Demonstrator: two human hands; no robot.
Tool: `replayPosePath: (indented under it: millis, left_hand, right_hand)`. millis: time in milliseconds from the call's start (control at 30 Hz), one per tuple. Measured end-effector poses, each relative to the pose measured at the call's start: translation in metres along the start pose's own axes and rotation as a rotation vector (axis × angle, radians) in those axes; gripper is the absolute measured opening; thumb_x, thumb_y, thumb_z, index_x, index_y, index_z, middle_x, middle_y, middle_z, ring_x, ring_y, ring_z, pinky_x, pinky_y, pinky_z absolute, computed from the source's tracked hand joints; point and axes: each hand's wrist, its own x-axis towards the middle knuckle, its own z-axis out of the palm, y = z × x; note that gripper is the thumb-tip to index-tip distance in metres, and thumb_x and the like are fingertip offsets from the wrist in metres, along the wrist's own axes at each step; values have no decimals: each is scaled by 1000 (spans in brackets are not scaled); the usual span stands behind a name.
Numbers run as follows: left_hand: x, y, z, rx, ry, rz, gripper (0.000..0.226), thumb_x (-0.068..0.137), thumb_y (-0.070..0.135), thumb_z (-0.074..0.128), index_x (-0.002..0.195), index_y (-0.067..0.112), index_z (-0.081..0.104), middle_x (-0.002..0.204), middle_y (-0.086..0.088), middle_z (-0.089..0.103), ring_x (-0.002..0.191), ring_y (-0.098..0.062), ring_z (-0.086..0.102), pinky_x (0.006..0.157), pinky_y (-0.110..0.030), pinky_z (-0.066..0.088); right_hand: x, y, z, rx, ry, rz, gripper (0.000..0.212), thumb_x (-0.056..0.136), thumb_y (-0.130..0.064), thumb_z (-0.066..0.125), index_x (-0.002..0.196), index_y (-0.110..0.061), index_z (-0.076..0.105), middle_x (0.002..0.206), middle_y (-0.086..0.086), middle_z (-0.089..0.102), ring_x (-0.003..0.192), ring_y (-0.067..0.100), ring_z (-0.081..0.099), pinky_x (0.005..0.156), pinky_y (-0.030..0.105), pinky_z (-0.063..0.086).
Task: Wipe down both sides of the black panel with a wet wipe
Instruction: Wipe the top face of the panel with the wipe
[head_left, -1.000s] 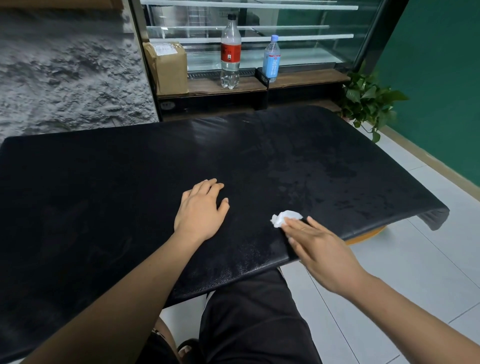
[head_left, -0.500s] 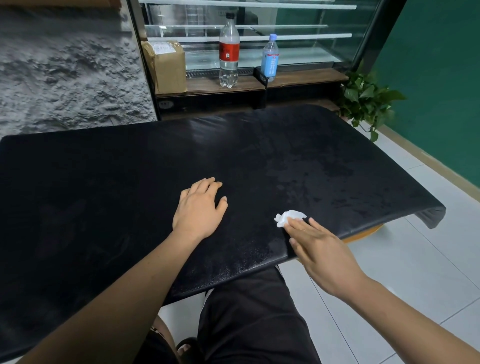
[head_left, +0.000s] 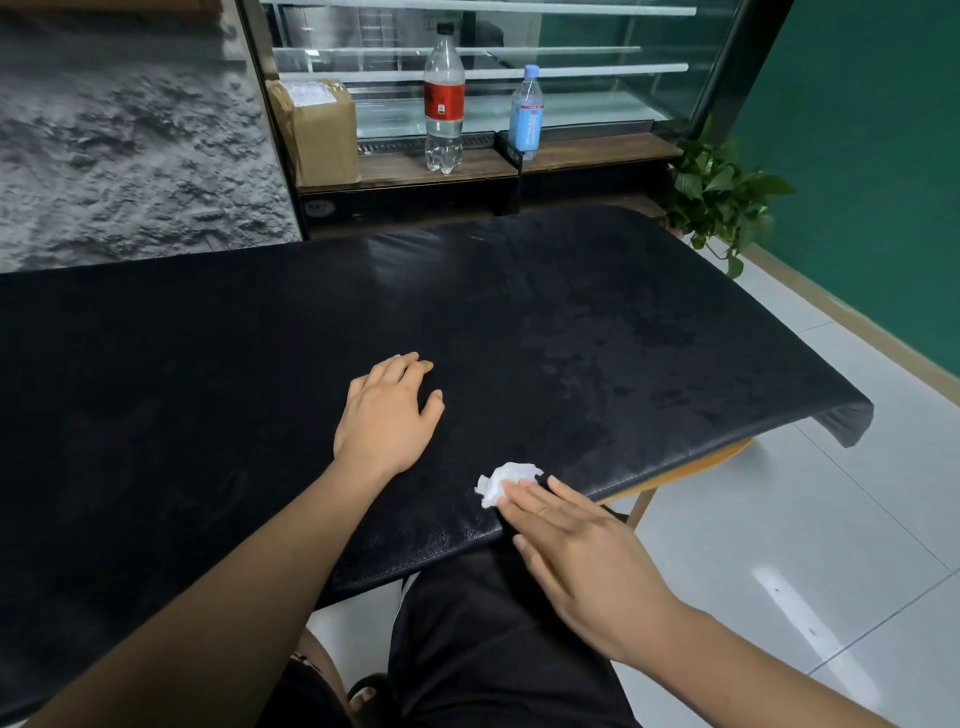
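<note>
A large black leather-like panel (head_left: 597, 332) lies flat over a table and droops at its right corner. Damp streaks show on its right half. A crumpled white wet wipe (head_left: 501, 480) sits near the panel's front edge. My right hand (head_left: 582, 551) lies over that edge with straight fingers, and its fingertips press on the wipe. My left hand (head_left: 387, 415) rests flat on the panel, palm down, a little left of and behind the wipe.
Behind the panel stands a glass display case with a wooden ledge (head_left: 571, 153) carrying a cardboard box (head_left: 319, 130), a red-label bottle (head_left: 443, 98) and a blue-label bottle (head_left: 525, 114). A potted plant (head_left: 717, 192) stands at the right. White floor tiles (head_left: 779, 545) lie to the right.
My right hand has slid the wipe slightly left and nearer along the front edge. My left hand has stayed in place on the panel.
</note>
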Motion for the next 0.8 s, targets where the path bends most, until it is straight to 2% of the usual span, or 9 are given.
replayPosePath:
  millis: [167,433,600,733,800]
  left_hand:
    - [0,0,0,7,-4,-1,53,105,54,37,151,31,50,161,9,44,151,-12,33,120,-39,29]
    - [1,-1,0,10,-3,4,53,105,54,36,151,30,50,161,9,44,150,-12,34,120,-40,30]
    - [1,-1,1,9,-9,7,53,105,55,36,150,31,50,161,9,44,150,-12,34,120,-39,31]
    - [1,-1,0,0,-13,5,53,105,55,36,150,31,50,161,9,43,150,-12,34,120,-39,30]
    - [1,-1,0,-4,-15,6,53,105,55,36,150,31,50,161,9,43,150,-13,34,120,-40,31]
  right_hand:
    - [-3,16,-2,31,-17,16,49,113,-38,29,158,-30,46,165,-15,37,154,-5,23,129,28,15]
    - [-17,57,-16,3,80,132,44,114,-37,32,152,-32,52,160,-20,44,148,-4,36,129,28,20]
    - [-25,76,-26,-13,102,181,37,114,-32,29,146,-36,47,147,-31,45,128,7,54,127,28,23]
    - [-25,77,-26,-14,120,192,37,113,-32,27,143,-38,46,143,-31,45,122,11,56,125,31,30]
    - [-23,75,-27,-6,125,200,34,113,-31,29,141,-40,45,138,-32,46,115,11,55,118,29,38]
